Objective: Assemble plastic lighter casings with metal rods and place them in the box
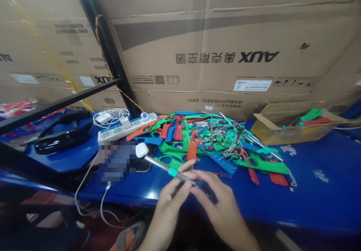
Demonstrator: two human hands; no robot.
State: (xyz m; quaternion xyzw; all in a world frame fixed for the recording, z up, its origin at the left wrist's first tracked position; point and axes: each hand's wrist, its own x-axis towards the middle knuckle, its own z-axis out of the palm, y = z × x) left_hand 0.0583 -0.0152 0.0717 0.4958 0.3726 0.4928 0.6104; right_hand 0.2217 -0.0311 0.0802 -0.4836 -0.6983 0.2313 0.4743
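My left hand (172,195) is closed round a slim metal lighter tube (158,163) with a green plastic collar. The tube slants from my fingers up to the left. At its lower end, the fingertips of my right hand (218,195) pinch in close beside the left ones; the end itself is partly hidden. Just beyond my hands lies a heap of lighter handle shells, among them an orange shell (193,145), a blue shell (218,158) and a green shell (263,165). More metal tubes (272,152) with green collars and thin white wires are mixed into the heap.
A cardboard box (299,132) holding coloured shells stands at the right. To the left are a power strip (126,127), a white earbud case (141,150), cables and a black headset-like object (60,140). Large cartons (214,36) and a black metal frame (104,36) rise behind.
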